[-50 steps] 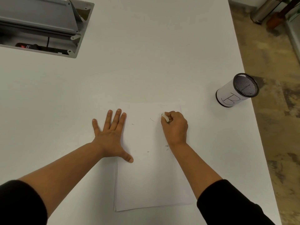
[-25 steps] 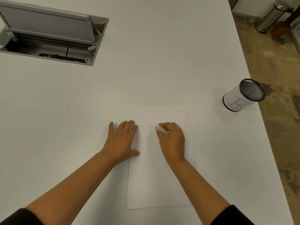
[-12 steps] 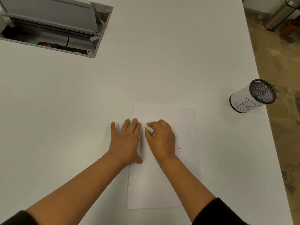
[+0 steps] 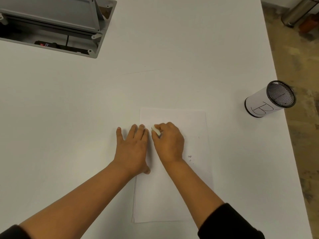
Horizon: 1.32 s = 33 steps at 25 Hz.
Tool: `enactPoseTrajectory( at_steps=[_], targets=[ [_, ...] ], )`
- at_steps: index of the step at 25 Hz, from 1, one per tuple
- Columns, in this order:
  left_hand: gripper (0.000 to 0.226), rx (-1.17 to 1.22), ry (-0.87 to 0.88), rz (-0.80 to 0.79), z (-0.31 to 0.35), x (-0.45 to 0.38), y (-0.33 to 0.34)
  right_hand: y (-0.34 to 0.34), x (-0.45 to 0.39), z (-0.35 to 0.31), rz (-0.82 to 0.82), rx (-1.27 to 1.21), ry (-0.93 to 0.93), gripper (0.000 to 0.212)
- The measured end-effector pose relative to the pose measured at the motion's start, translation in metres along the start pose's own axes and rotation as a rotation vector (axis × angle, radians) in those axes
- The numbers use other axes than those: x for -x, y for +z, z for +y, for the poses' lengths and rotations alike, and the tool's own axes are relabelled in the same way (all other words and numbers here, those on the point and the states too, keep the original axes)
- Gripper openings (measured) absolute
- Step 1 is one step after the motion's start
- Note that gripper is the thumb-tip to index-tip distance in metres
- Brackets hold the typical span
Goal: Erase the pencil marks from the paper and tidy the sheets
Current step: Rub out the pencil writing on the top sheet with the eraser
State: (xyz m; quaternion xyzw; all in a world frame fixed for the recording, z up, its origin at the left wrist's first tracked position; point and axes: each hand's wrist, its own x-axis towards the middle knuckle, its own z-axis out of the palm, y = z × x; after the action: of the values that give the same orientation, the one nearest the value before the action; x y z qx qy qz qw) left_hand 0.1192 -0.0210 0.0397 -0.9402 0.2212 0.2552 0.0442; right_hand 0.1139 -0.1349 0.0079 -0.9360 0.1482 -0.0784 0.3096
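Note:
A thin stack of white paper sheets (image 4: 174, 195) lies on the white table in front of me. My left hand (image 4: 133, 149) presses flat on the stack's left edge, fingers spread. My right hand (image 4: 168, 142) is closed around a small white eraser (image 4: 155, 130), whose tip touches the upper left part of the top sheet, right beside my left fingertips. A few dark eraser crumbs or faint marks (image 4: 189, 158) sit on the sheet to the right of my right wrist.
A black mesh pen holder wrapped in paper marked "B" (image 4: 266, 100) stands near the table's right edge (image 4: 283, 109). An open grey cable hatch (image 4: 57, 28) is set into the table at the far left. A metal bin (image 4: 296, 11) stands on the floor beyond.
My right hand has carried the eraser leftward across the top sheet, from its middle to beside my left fingers. My left hand's fingers drew closer together. Crumbs now lie on the right.

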Motion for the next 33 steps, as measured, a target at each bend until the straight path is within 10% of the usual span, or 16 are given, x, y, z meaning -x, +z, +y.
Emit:
enactPoseTrajectory(
  at_steps=[33],
  targets=[
    [0.145,0.094,0.023,-0.103,0.008,-0.026,0.005,-0.022,0.022,0.028,0.06,-0.116,0.021,0.009]
  ],
)
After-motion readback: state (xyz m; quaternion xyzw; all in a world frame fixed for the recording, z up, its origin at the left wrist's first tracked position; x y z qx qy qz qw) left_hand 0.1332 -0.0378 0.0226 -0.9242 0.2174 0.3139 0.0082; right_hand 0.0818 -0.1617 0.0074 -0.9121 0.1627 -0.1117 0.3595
